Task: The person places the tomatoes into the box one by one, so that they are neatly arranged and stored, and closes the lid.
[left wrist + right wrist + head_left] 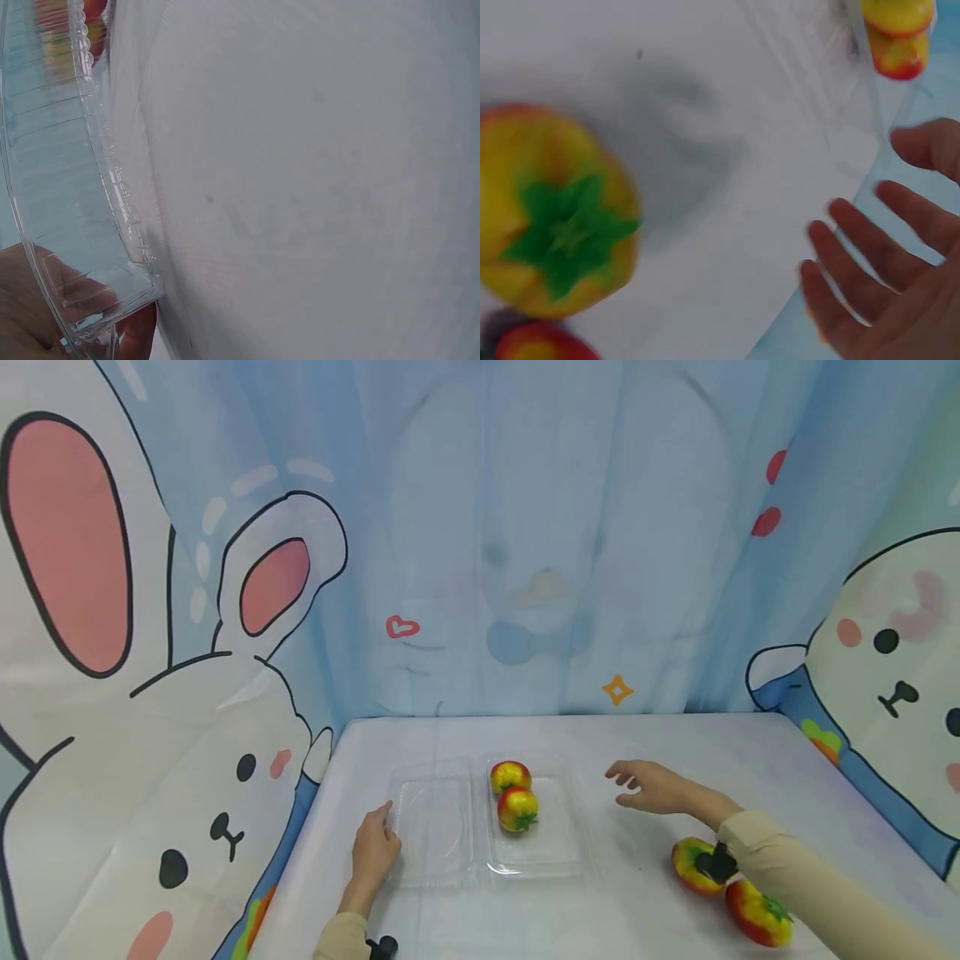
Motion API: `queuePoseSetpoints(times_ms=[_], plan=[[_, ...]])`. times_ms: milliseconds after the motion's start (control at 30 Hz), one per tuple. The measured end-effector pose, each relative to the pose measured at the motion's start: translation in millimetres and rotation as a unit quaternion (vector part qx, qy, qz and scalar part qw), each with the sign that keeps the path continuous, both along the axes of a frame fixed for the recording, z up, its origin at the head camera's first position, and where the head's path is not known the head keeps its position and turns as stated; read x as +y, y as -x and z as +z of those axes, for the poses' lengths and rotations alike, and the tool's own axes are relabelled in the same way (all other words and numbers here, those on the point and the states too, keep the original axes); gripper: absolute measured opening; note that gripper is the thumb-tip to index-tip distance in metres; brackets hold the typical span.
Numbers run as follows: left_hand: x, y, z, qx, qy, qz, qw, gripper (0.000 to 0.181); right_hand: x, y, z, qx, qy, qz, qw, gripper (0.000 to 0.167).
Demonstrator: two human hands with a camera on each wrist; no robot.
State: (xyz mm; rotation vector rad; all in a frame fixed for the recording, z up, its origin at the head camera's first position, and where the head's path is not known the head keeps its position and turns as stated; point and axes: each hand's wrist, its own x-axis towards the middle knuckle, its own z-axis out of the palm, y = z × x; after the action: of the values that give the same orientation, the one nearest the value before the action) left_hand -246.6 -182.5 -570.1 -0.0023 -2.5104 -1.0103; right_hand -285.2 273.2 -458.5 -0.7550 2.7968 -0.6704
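Observation:
A clear plastic clamshell container lies opened flat, its lid [435, 822] on the left and its base [555, 852] on the right. Two red-and-yellow fruits [517, 810], one with a green leafy top showing, sit together in the base. At the lid's left edge, my left hand [375, 852] holds the rim; in the left wrist view its fingers show partly through the clear plastic [67, 172]. My right hand [648, 787] hovers right of the base with fingers spread and nothing in it. Two more such fruits [757, 914] lie under the right forearm.
The white-covered table [615, 902] ends at the back against a blue printed curtain [555, 527]. Cartoon-rabbit fabric [210, 777] flanks it on the left, with more printed fabric [885, 760] on the right.

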Motion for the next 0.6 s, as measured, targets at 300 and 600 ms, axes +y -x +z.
queuePoseSetpoints(times_ms=[300, 600], plan=[[-0.1, 2.7, 4.1, -0.034, 0.001, 0.002, 0.9994, 0.045, 57.8, -27.1, 4.4, -0.18, -0.074, -0.084, 0.9773, 0.049], [-0.2, 3.0, 0.8, -0.035, -0.001, 0.004, 0.9994, 0.045, 73.8, -36.9, -7.0, -0.254, -0.071, -0.096, 0.9599, 0.038]])
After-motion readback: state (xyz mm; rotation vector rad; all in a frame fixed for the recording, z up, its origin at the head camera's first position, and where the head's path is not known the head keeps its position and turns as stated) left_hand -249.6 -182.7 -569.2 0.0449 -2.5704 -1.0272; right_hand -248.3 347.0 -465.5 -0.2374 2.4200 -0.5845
